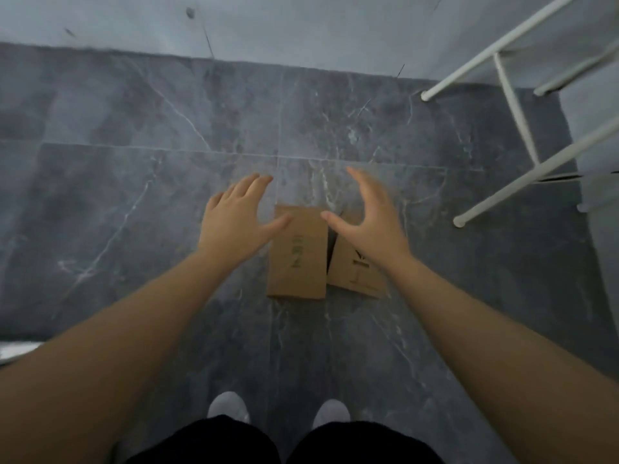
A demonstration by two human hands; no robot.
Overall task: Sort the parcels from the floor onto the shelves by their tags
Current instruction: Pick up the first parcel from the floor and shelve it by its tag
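Note:
Two brown cardboard parcels lie side by side on the dark marble floor ahead of my feet. The left parcel (298,259) lies straight, with dark print on its top. The right parcel (351,272) is turned a little and is partly covered by my right hand. My left hand (234,222) hovers open over the left parcel's left edge, fingers spread. My right hand (368,219) hovers open above the right parcel, thumb pointing at the gap between them. Neither hand holds anything. No tags are readable.
A white metal shelf frame (512,105) stands at the right, its feet on the floor near the parcels. A pale wall (301,25) runs along the back. My two grey shoes (231,405) show at the bottom.

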